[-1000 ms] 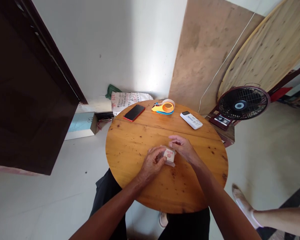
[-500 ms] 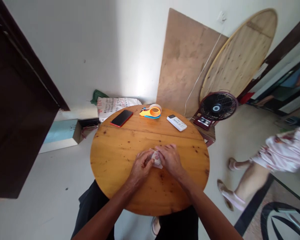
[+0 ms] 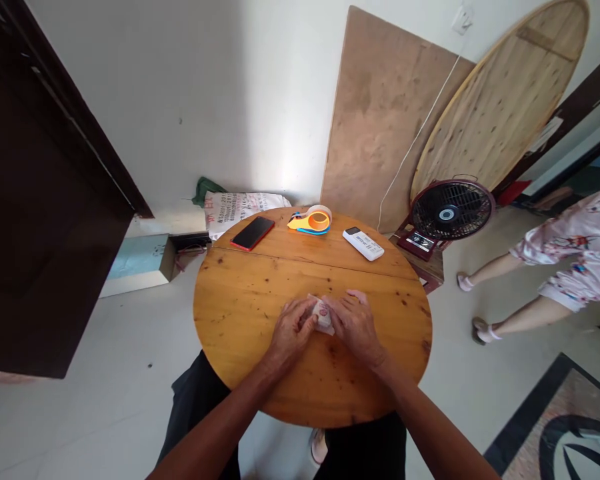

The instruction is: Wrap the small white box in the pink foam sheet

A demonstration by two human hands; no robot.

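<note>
A small white packet [image 3: 323,314] with a reddish printed mark lies on the round wooden table [image 3: 260,280], its thin wrapping spread a little at the edges. From the left, my left hand [image 3: 293,328] closes on it, thumb along the near side and fingers bent over the far side. My right hand [image 3: 354,325] presses on its right side with thumb and bent fingers, one finger sticking out to the right. The fingers partly cover the packet, so its full shape is hidden.
Along the table's far side lie a red-edged phone [image 3: 253,233], an orange and blue tape dispenser [image 3: 311,221] and a white remote control [image 3: 363,244]. A fan [image 3: 450,211] stands beyond on the right. Another person's legs [image 3: 525,310] are on the floor at the right.
The whole view has shifted, so the table sits further right. Both hands stay at the packet, with small finger movements. The person at the right has stepped to another spot.
</note>
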